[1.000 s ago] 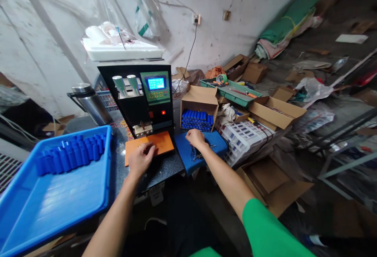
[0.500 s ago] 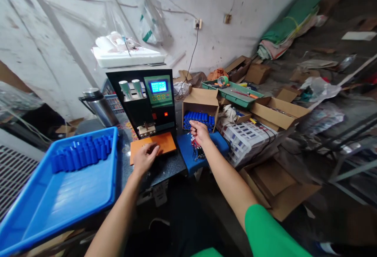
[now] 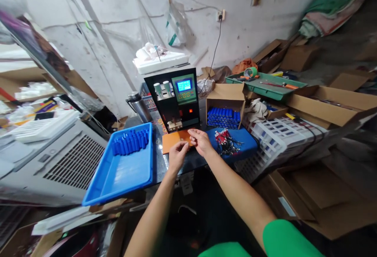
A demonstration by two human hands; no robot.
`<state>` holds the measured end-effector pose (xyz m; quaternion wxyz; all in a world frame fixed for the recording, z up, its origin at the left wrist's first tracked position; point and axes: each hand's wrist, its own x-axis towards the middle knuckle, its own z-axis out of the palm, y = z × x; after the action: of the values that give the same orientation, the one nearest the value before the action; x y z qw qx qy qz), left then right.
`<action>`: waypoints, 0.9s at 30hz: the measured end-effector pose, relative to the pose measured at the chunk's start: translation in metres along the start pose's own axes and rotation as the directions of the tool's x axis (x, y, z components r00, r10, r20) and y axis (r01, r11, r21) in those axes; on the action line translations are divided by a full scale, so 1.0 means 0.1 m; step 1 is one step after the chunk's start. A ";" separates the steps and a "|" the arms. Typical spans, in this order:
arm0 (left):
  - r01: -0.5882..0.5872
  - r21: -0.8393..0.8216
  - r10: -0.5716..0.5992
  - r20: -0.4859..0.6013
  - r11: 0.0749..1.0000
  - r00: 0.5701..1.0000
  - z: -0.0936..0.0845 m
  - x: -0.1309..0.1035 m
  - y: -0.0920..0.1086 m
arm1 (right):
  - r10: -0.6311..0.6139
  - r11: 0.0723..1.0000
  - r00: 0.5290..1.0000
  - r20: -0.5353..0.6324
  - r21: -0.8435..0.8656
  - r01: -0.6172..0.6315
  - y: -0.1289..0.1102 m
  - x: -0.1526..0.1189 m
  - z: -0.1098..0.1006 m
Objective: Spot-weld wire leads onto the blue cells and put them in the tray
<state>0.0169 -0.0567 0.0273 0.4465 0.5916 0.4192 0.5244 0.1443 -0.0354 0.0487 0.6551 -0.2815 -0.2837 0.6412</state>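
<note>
My left hand [image 3: 178, 154] and my right hand [image 3: 200, 141] are close together over the orange board [image 3: 169, 142], fingers pinched. Whatever they hold is too small to make out. Behind them stands a black machine [image 3: 184, 109] with a lit blue display. Blue cylinders [image 3: 131, 142] stand upright in the blue tray [image 3: 152, 153] to the left. More blue cylinders [image 3: 224, 117] lie stacked in an open cardboard box [image 3: 225, 91]. Red and black wires [image 3: 226, 141] lie in a heap on a blue surface [image 3: 249, 141] right of my right hand.
A steel flask [image 3: 140, 107] stands behind the tray. White foam [image 3: 161, 62] lies on top of the machine. At the right are a green tool tray [image 3: 268, 88], a white plastic crate [image 3: 265, 141] and cardboard boxes [image 3: 324, 101]. A grey vented unit [image 3: 67, 162] stands at the left.
The view has swung left. My right hand has left the wires by the cardboard box and come beside my left hand over the orange board. My left hand's fingers have closed into a pinch.
</note>
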 end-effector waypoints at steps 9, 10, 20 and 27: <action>0.057 0.009 -0.056 -0.100 0.998 0.993 -0.19 0.01 0.11 | -0.109 0.842 0.967 0.229 -0.496 0.212 0.10 -0.06 -0.11; 0.060 0.010 -0.058 -0.106 0.998 0.993 -0.20 0.01 0.11 | -0.105 0.827 0.961 0.254 -0.514 0.226 0.12 -0.06 -0.11; 0.049 0.225 -0.012 -0.162 0.973 0.987 -0.68 0.08 0.01 | -0.146 0.734 0.955 0.257 -0.619 0.279 0.31 0.14 -0.17; 0.300 0.904 -0.044 -0.301 0.305 0.953 -1.72 0.54 0.03 | -0.179 0.717 0.972 0.151 -0.656 0.234 0.47 0.26 -0.22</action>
<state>-0.1485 0.0098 0.0518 0.0242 0.6293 0.7521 0.1941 0.1284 -0.0085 -0.0004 0.5661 -0.4397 -0.5492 0.4296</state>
